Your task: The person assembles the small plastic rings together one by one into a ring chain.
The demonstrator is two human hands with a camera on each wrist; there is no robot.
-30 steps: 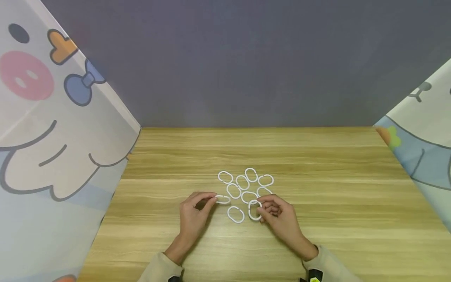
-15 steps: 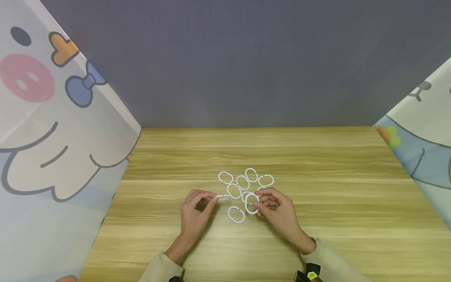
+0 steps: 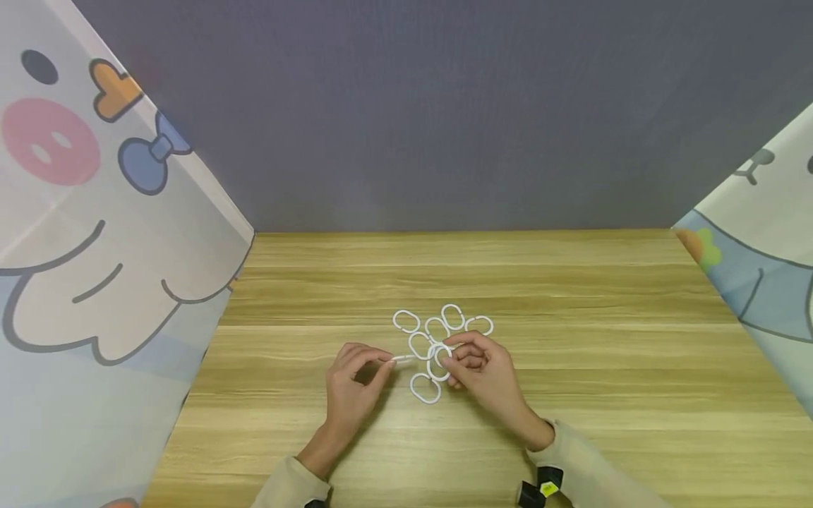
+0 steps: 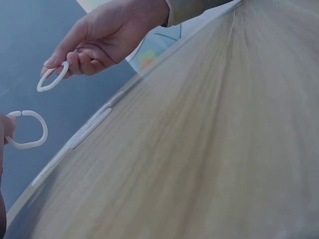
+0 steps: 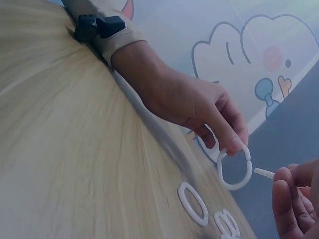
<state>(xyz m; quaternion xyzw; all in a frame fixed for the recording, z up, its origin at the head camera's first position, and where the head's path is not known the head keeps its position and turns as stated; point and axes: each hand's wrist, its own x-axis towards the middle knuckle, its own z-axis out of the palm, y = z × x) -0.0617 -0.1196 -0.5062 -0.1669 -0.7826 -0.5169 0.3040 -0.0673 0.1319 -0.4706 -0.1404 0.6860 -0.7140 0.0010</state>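
Note:
My left hand (image 3: 354, 384) pinches a white oval split ring (image 5: 234, 187) between thumb and forefinger; a small gap shows in its band. Seen from the head, that ring is nearly edge-on. My right hand (image 3: 485, 367) pinches a second oval split ring (image 4: 63, 74) by its side, with the other fingers curled under. This ring faces the left one, a short space apart, and overlaps rings on the table in the head view. A loose ring (image 3: 412, 386) lies just in front of the hands. In the right wrist view, the right hand (image 5: 294, 199) shows only partly.
Several more white rings, such as one at the far left (image 3: 394, 319) and one at the back (image 3: 443, 315), lie clustered on the wooden table (image 3: 571, 296). A grey panel (image 3: 457, 120) stands behind. Cartoon-printed panels (image 3: 190, 233) flank both sides.
The right hand has moved left with its ring, toward the ring in the left hand, passing over loose rings. The left hand has turned its ring more edge-on and otherwise stayed nearly in place.

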